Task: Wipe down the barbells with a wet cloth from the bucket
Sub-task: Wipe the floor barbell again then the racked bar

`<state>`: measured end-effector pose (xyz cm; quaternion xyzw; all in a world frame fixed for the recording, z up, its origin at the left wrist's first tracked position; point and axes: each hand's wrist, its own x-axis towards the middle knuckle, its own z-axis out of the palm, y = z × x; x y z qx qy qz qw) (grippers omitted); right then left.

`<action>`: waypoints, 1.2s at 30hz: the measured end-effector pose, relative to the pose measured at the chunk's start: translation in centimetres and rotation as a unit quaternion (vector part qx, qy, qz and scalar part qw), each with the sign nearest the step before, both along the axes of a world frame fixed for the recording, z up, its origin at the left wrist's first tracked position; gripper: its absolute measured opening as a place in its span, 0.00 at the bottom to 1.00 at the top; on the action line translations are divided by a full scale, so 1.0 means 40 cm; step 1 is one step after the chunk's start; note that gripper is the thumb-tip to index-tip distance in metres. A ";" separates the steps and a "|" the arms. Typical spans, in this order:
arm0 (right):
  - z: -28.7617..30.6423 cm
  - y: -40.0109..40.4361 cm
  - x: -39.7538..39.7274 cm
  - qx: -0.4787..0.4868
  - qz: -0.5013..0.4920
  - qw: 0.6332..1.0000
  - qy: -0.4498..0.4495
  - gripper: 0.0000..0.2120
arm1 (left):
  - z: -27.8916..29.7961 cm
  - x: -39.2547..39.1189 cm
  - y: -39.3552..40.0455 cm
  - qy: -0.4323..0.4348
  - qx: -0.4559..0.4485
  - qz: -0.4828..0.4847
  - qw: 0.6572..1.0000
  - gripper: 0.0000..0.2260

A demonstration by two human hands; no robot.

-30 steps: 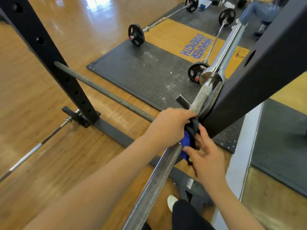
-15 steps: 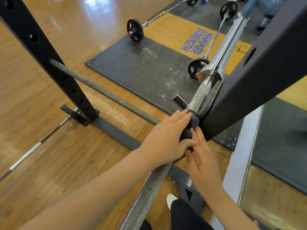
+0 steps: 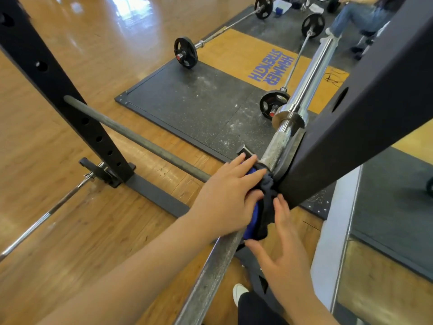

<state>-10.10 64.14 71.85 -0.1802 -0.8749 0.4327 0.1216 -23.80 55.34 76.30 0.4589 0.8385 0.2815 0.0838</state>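
Both hands work a cloth on a racked barbell.

Head view: the left hand (image 3: 230, 198) presses with nearly straight fingers on the blue and black cloth (image 3: 260, 214), which is wrapped around the barbell (image 3: 210, 273) just beside the dark rack upright (image 3: 351, 127). The right hand (image 3: 284, 252) is released, fingers spread, its fingertips touching the cloth's lower side. No bucket shows. Beyond, two plate-loaded barbells lie on the black and wood lifting platform (image 3: 187, 99) on the wood floor (image 3: 70, 231).
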 end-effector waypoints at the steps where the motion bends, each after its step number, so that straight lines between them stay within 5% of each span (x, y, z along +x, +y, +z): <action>1: -0.003 -0.004 0.001 -0.064 -0.009 0.998 -0.024 0.41 | 0.003 0.019 -0.003 -0.041 -0.021 0.016 0.999 0.29; 3: -0.016 -0.008 -0.004 -0.189 -0.034 0.981 -0.031 0.42 | -0.001 0.035 0.003 -0.066 -0.049 0.034 0.996 0.35; 5: -0.021 -0.003 -0.015 -0.236 -0.088 0.968 -0.017 0.36 | 0.001 0.033 0.007 -0.086 -0.007 0.049 0.995 0.32; 10: 0.039 0.021 -0.029 0.069 -0.108 0.980 0.152 0.12 | 0.012 -0.006 -0.009 -0.059 0.097 0.004 0.994 0.19; 13: 0.036 0.012 -0.039 0.172 -0.031 0.972 0.157 0.19 | -0.007 -0.047 -0.009 -0.017 0.096 -0.059 0.994 0.22; 18: -0.013 0.004 -0.013 0.130 0.003 0.985 0.113 0.25 | -0.001 -0.023 -0.017 -0.124 0.031 -0.056 0.990 0.27; 20: -0.020 0.013 -0.002 0.125 -0.015 0.986 0.112 0.25 | 0.002 0.001 -0.007 -0.115 0.039 -0.034 0.992 0.32; 25: -0.009 0.036 -0.009 0.140 -0.033 0.979 0.143 0.21 | 0.014 -0.029 0.017 -0.075 0.073 -0.035 0.994 0.17; 30: 0.002 0.034 -0.022 0.165 -0.017 0.973 0.161 0.18 | 0.016 -0.102 0.049 0.009 0.043 -0.104 0.994 0.23; 36: -0.007 0.029 -0.040 0.165 0.035 0.977 0.130 0.19 | 0.030 -0.099 0.028 -0.040 -0.026 -0.151 0.987 0.26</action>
